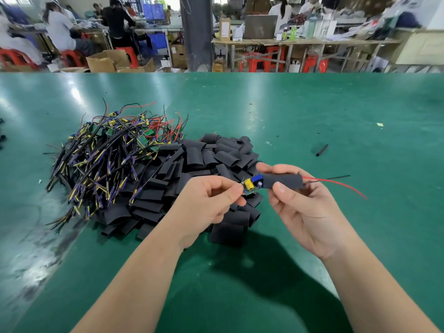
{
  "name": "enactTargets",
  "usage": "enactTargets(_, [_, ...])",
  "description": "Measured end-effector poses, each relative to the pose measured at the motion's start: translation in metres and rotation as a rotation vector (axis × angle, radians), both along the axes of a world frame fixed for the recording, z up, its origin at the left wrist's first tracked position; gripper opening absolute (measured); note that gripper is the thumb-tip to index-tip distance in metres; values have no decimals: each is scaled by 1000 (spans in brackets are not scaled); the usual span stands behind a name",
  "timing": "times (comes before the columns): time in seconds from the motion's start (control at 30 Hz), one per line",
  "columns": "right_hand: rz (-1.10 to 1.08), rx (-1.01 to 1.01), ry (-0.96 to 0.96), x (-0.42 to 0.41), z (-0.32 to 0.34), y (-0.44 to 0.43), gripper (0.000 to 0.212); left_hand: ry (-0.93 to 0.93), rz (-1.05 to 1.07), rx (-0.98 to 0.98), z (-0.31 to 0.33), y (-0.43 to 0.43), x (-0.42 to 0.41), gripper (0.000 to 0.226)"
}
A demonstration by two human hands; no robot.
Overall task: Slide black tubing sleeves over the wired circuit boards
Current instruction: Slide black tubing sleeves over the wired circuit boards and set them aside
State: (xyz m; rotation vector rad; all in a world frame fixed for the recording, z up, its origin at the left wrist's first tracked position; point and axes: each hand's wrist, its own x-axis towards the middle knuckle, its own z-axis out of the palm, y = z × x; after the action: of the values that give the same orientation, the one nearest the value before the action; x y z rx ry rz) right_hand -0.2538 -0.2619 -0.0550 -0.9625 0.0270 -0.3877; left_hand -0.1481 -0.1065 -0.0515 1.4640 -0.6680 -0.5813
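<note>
My left hand [211, 200] pinches the near end of a small green circuit board [251, 186] with yellow and blue parts. My right hand [302, 203] grips a black tubing sleeve [283, 180] between thumb and fingers. The board's far end sits inside the sleeve's left mouth. A red wire [341, 185] and a black wire [336, 177] stick out of the sleeve's right end. A heap of flat black sleeves [204, 169] lies just behind my hands. To its left lies a tangle of wired circuit boards [108, 150].
The work lies on a green table [336, 116]. One thin black tube piece [322, 150] lies alone at the right. Beyond the table's far edge are other workers, red stools, cardboard boxes and benches.
</note>
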Motion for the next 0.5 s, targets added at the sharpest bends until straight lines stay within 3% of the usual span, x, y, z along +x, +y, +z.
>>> enactTargets(0.17, [85,-31,-13,-1,0,0,29,-2,-30,0,1,7,0,19])
enactTargets(0.33, [27,-264,42,2,-3,11,34,-27,-37,17,1,8,-5,20])
enactTargets(0.5, [50,-121,52,5,-6,18,35,-37,90,-26,1,7,-7,9])
